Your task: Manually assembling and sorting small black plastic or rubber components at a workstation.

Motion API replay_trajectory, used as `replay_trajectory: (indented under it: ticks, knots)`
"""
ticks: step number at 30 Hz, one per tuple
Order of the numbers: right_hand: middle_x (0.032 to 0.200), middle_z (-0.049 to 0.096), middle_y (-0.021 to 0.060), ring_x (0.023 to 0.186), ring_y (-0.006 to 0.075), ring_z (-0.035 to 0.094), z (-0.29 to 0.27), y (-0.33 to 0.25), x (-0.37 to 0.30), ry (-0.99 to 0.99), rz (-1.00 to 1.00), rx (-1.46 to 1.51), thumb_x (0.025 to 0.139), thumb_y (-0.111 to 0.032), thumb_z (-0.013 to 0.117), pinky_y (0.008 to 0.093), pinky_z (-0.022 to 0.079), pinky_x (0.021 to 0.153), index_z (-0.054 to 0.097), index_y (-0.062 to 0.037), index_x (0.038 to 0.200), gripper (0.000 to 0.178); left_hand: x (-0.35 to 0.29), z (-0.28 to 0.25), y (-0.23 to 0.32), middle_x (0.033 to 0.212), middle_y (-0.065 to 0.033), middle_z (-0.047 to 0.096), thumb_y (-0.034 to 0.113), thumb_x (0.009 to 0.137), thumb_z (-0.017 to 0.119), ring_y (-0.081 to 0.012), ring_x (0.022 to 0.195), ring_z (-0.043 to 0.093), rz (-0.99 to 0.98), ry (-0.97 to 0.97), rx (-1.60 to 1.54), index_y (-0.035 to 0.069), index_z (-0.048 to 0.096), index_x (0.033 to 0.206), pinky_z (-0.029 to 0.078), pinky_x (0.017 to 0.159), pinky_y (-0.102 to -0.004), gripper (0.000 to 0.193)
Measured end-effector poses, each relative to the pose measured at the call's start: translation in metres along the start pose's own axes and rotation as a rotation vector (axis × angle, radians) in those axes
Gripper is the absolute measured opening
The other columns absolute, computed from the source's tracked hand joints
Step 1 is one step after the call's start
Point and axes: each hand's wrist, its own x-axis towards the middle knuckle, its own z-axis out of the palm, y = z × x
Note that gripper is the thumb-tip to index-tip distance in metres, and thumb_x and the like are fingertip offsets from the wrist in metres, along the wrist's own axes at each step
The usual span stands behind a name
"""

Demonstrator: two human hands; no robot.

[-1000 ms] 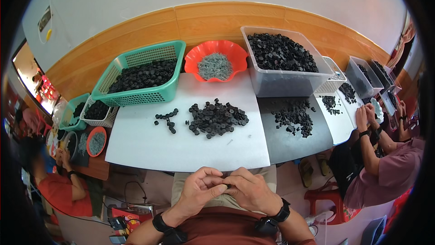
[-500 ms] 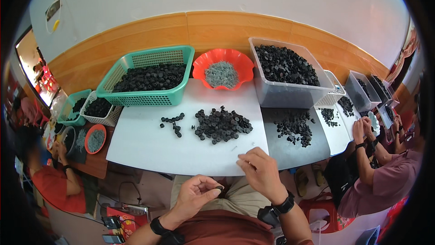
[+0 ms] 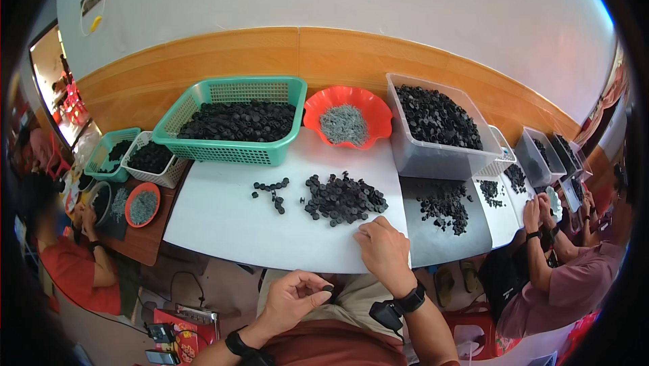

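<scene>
Between the thumb and fingers of my left hand (image 3: 294, 298) is a small round black plastic piece (image 3: 328, 289), held just off the table's front edge. My right hand (image 3: 382, 247) is at the front of the white tabletop (image 3: 223, 227), its thumb and fingers pinched together on the surface. Whatever those fingertips hold is hidden. Just beyond them lies a heap of black plastic pieces (image 3: 345, 198). A short row of similar pieces (image 3: 272, 187) lies to its left.
At the back stand a green basket (image 3: 233, 154) of black parts, a red bowl (image 3: 378, 110) of thin metal pins and a clear bin (image 3: 439, 159) of black parts. Smaller black parts (image 3: 444, 209) lie on a dark board. People work at left (image 3: 78, 264) and right (image 3: 574, 264).
My right hand has come down onto the tabletop where a small pin lay, its fingertips closing there. My left hand still holds the black piece. The whole view has shifted slightly.
</scene>
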Motion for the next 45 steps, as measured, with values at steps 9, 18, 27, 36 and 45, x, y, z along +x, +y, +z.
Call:
replay_trajectory:
  ticks: [9,18,27,36,45]
  knots:
    - [0.092,0.072,0.0119,0.08,0.032,0.07,0.005,0.008,-0.013,0.127,-0.154,0.2,0.087,-0.01,0.073,0.0379,0.055,0.072,0.075,-0.0038,0.092,0.008,0.001,-0.019,0.006,0.109,-0.0094,0.075,-0.001,0.091,0.078,-0.0083,0.091,0.067,0.095,0.079,0.341,-0.002,0.072,0.111,0.057,0.083,-0.0246,0.022]
    - [0.095,0.074,0.0093,0.081,0.0313,0.071,0.012,0.014,-0.012,0.178,-0.185,0.208,0.091,-0.012,0.07,0.0381,0.056,0.073,0.077,-0.006,0.096,0.01,0.043,-0.043,0.063,0.096,-0.0115,0.075,0.01,0.088,0.078,-0.02,0.083,0.074,0.387,0.195,0.8,0.001,0.074,0.105,0.058,0.075,-0.0301,0.019]
    - [0.095,0.074,0.0137,0.085,0.0336,0.072,0.007,0.016,-0.016,0.137,-0.139,0.228,0.089,-0.009,0.07,0.0378,0.056,0.077,0.076,-0.0032,0.095,0.01,0.131,-0.116,0.15,0.094,-0.0131,0.073,0.008,0.084,0.074,-0.0337,0.088,0.07,0.836,0.391,1.241,0.003,0.072,0.091,0.057,0.078,-0.0407,0.009]
    - [0.097,0.074,0.008,0.085,0.0309,0.072,0.011,0.016,-0.012,0.148,-0.147,0.271,0.091,-0.013,0.069,0.038,0.057,0.075,0.076,-0.0066,0.098,0.012,0.181,-0.161,0.215,0.099,-0.0155,0.073,0.012,0.082,0.077,-0.0355,0.092,0.07,0.562,0.515,1.38,0.002,0.075,0.097,0.056,0.082,-0.0433,0.018]
    - [0.101,0.074,0.0068,0.084,0.0311,0.071,0.013,0.022,-0.012,0.087,-0.084,0.321,0.094,-0.02,0.069,0.0393,0.056,0.074,0.076,-0.0093,0.101,0.014,0.198,-0.01,0.128,0.099,-0.0146,0.074,0.014,0.084,0.074,-0.0339,0.095,0.07,0.717,-0.038,1.158,0.003,0.074,0.098,0.057,0.083,-0.0423,0.017]
